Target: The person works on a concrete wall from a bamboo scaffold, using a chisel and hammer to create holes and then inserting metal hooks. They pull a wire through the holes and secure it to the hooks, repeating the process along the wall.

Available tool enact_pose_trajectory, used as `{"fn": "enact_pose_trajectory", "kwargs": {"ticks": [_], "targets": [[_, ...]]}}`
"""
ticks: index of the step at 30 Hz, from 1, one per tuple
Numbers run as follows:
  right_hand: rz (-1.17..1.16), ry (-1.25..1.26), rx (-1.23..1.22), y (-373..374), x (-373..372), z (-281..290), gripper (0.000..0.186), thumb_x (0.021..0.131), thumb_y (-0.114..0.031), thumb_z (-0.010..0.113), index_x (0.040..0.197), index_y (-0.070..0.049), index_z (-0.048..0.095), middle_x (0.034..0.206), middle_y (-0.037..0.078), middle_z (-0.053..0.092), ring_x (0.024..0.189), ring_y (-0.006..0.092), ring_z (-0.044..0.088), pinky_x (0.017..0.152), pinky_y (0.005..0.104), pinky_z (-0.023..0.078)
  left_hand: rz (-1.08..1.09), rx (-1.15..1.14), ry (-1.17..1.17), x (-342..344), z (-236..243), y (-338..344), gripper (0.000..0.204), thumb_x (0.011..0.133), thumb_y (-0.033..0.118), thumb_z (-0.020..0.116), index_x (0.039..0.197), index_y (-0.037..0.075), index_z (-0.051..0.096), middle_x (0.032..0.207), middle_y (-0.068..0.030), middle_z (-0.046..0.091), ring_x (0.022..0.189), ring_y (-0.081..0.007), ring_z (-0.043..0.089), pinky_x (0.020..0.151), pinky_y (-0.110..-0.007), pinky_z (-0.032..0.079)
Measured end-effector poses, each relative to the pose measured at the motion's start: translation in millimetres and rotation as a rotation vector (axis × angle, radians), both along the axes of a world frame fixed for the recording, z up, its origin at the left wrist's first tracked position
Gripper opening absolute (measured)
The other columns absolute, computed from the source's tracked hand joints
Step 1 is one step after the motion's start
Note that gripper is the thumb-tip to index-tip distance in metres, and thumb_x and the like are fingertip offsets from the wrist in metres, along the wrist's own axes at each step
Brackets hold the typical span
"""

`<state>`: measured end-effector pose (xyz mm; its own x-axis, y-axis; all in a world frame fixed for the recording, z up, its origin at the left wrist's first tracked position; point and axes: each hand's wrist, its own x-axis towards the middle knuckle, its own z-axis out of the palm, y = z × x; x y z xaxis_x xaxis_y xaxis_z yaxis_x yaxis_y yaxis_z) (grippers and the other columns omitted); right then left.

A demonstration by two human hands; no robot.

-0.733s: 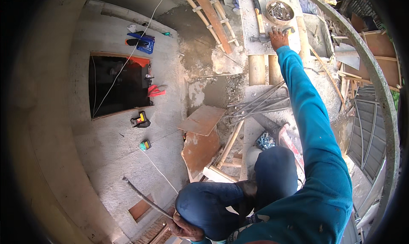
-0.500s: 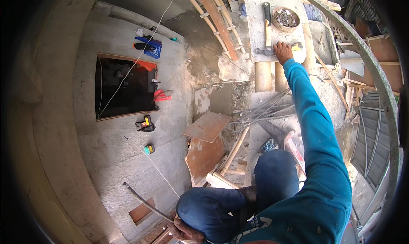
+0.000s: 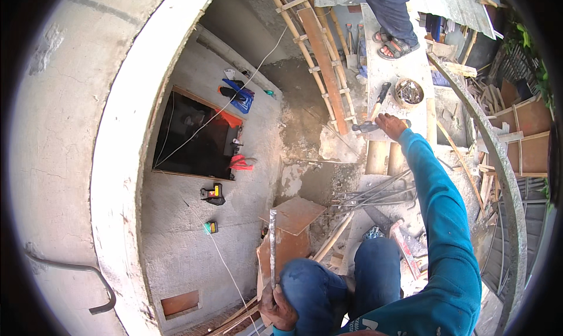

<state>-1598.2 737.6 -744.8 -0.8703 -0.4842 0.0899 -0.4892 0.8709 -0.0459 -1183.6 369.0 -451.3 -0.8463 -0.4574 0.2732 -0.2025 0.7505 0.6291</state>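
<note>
The left hand (image 3: 277, 308) had its fingers closed around the lower end of a rod (image 3: 272, 245), which stood almost upright beside the left knee (image 3: 306, 286). The right hand (image 3: 392, 126) was over the platform (image 3: 381, 72), at a hammer (image 3: 366, 126) whose head appeared to its left; whether these fingers gripped it or only touched it, I could not tell. Near them was a bowl (image 3: 409, 105) with metal pieces (image 3: 409, 90), and beyond it stood another person's feet (image 3: 399, 48).

Grey concrete surface (image 3: 187, 242) cut by dark framed opening (image 3: 202, 151); pale concrete strip (image 3: 117, 189) brightly lit at left; corrugated sheeting (image 3: 448, 7) seen top right.
</note>
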Motion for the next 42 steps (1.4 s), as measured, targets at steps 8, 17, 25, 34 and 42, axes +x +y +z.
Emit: {"fn": "enact_pose_trajectory", "kwargs": {"ticks": [8, 17, 25, 34, 42], "targets": [[0.175, -0.058, -0.401, -24.9, 42.8, 146.9, 0.029, 0.086, 0.001, 0.047, 0.114, 0.003, 0.042, 0.105, 0.025, 0.051, 0.1, 0.0408, 0.055, 0.08, 0.0442, 0.049, -0.217, 0.058, -0.241, -20.9, 77.6, 35.5, 0.022, 0.089, 0.014, 0.056, 0.104, 0.002, 0.067, 0.09, -0.0199, 0.068, 0.083, -0.0367, 0.066, 0.075, -0.041, 0.052], [-0.177, -0.661, -1.082, -76.9, 177.4, 340.0, 0.016, 0.095, -0.016, 0.052, 0.09, -0.004, 0.042, 0.066, 0.008, 0.05, 0.059, 0.0181, 0.052, 0.055, 0.0344, 0.044, -0.197, -0.009, -0.341, 29.0, 118.1, 42.7, 0.023, 0.088, 0.021, 0.056, 0.102, 0.008, 0.069, 0.09, -0.0176, 0.068, 0.079, -0.0366, 0.066, 0.071, -0.045, 0.054], [-0.413, -1.084, -1.362, -60.8, 299.9, 421.1, 0.024, 0.095, -0.027, 0.054, 0.092, -0.003, 0.048, 0.072, 0.005, 0.058, 0.062, 0.0137, 0.056, 0.059, 0.0295, 0.047, -0.327, 0.157, -0.244, 68.8, 224.7, 48.4, 0.023, 0.086, 0.021, 0.059, 0.103, 0.009, 0.069, 0.092, -0.0168, 0.069, 0.08, -0.0352, 0.067, 0.071, -0.043, 0.054], [-0.591, -1.162, -1.155, -76.1, 402.8, 523.1, 0.025, 0.095, -0.029, 0.052, 0.087, -0.005, 0.051, 0.066, 0.005, 0.053, 0.053, 0.0142, 0.05, 0.047, 0.0322, 0.042, -0.336, 0.141, -0.206, 88.3, 337.5, 35.7, 0.021, 0.086, 0.02, 0.062, 0.099, 0.007, 0.07, 0.086, -0.0181, 0.069, 0.073, -0.0338, 0.067, 0.067, -0.042, 0.054], [-0.447, -0.957, -0.921, -85.4, 447.0, 551.3, 0.04, 0.092, -0.04, 0.052, 0.088, -0.001, 0.061, 0.064, 0.008, 0.055, 0.057, 0.0178, 0.054, 0.051, 0.0375, 0.042, -0.179, 0.12, 0.041, 93.6, 433.4, 13.5, 0.02, 0.09, 0.017, 0.059, 0.095, 0.0, 0.069, 0.082, -0.0175, 0.068, 0.073, -0.0307, 0.067, 0.065, -0.037, 0.052]]}}
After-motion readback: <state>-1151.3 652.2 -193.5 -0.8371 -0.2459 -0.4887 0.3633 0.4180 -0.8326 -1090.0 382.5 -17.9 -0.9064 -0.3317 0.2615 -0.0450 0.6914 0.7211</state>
